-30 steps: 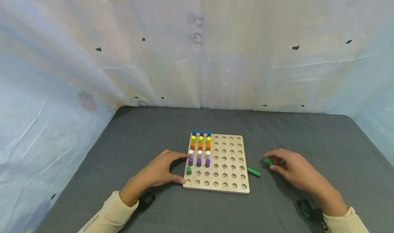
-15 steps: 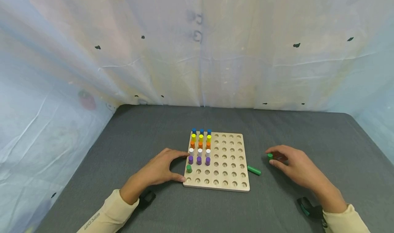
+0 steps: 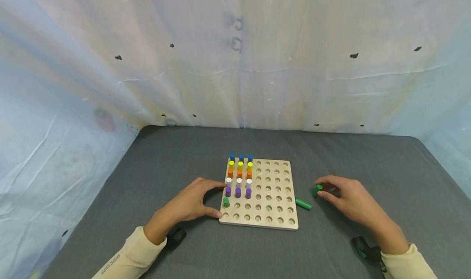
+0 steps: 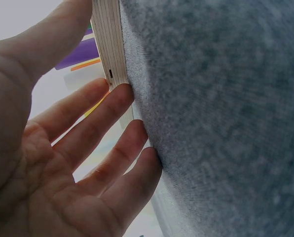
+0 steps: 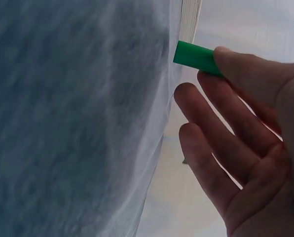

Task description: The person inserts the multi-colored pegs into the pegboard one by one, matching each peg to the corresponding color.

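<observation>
A light wooden pegboard (image 3: 263, 225) lies on the table in the head view, with short rows of blue, yellow, orange, white and purple pegs (image 3: 238, 192) upright at its left. One green peg (image 3: 226, 202) stands below the purple row. My left hand (image 3: 189, 203) touches the board's left edge with thumb and fingertips, fingers nearly straight; the left wrist view shows the fingers (image 4: 100, 128) against the wooden side. Right of the board, my right hand (image 3: 351, 195) pinches a green peg (image 5: 196, 57) between thumb and finger, upright just over the cloth in the head view.
A loose green peg (image 3: 303, 204) lies on its side at the board's right edge, between the board and my right hand. Grey cloth (image 3: 184, 156) covers the table. A pale sheet (image 3: 272, 66) hangs behind and at the sides.
The green peg in my right hand has turned from tilted to upright, and that hand has shifted slightly. My left hand stays at the board's edge.
</observation>
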The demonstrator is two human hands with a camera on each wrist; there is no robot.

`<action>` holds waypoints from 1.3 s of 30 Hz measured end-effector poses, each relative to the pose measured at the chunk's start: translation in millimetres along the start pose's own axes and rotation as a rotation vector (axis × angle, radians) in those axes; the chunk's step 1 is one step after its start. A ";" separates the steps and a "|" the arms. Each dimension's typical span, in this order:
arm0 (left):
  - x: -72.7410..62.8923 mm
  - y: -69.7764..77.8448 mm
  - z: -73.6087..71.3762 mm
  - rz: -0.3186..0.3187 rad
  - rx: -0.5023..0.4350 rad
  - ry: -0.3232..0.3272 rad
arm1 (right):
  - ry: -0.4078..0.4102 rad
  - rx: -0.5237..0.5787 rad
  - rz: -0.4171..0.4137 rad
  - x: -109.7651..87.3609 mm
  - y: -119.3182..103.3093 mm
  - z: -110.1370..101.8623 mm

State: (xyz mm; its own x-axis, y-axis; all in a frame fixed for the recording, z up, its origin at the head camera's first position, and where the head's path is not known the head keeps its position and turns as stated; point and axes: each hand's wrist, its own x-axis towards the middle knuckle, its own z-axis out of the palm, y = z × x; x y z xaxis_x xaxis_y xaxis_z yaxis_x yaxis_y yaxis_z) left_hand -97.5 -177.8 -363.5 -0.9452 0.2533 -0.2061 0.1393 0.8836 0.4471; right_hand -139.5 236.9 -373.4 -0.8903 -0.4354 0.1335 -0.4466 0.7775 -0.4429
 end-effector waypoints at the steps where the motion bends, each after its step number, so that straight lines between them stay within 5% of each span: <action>1: -0.1 -0.2 0.6 0.004 0.000 -0.002 | 0.002 -0.002 -0.002 0.2 -1.4 1.0; 9: -0.7 -1.0 4.0 0.021 0.000 0.004 | 0.041 0.018 -0.063 9.6 -26.2 1.8; 39: 1.5 -2.3 0.2 0.022 0.013 0.000 | -0.129 0.135 -0.315 49.4 -121.2 45.2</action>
State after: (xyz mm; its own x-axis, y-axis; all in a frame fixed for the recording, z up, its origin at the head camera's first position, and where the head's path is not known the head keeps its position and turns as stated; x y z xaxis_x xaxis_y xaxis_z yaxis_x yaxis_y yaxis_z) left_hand -99.2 -179.3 -365.0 -0.9418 0.2726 -0.1965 0.1637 0.8828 0.4403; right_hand -125.3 100.7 -353.2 -0.6883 -0.7044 0.1734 -0.6741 0.5327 -0.5117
